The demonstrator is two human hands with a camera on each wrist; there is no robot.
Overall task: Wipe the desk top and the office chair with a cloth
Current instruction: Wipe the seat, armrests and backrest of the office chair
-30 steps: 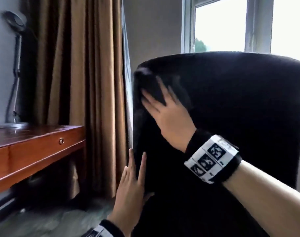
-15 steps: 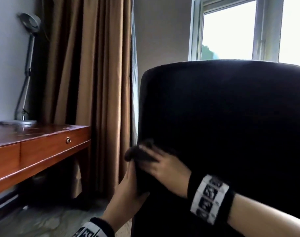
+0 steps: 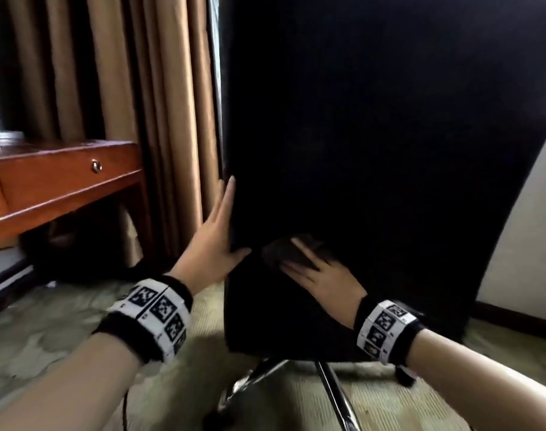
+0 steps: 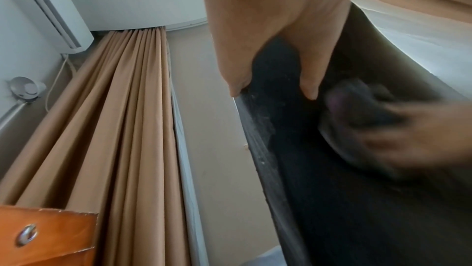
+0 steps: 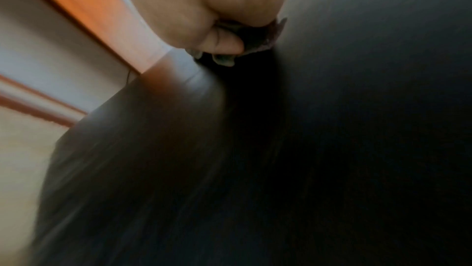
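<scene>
At the far left, your wooden desk [image 3: 63,178] is cut off by the edge of the picture, so you see only one corner, a drawer with a small round knob [image 3: 96,166], and a bit of a lamp base [image 3: 4,135] on top. It is dark under the desk and hard to make out what is there. Brown curtains [image 3: 159,113] hang just right of the desk.

Your left hand [image 3: 214,241] is next. Its fingers are straight and point up along the left edge of the black office chair [image 3: 374,135], and the thumb lies flat on the chair back. It holds nothing; it only rests there. Your arm reaches in from the near left with a black and white band [image 3: 153,315] on the wrist.

The chair back is so dark that you can barely see its shape, and its top is cut off. Shiny metal legs [image 3: 331,387] stick out below it.

Your right hand [image 3: 321,281] lies low on the chair back, just right of the left hand. It presses a dark cloth [image 3: 284,251] on the chair, fingers spread over it. In the right wrist view the thumb [image 5: 224,44] is bent round the cloth, so this hand grips it. That view is very blurry, and most of the cloth is hidden under your hand.
</scene>
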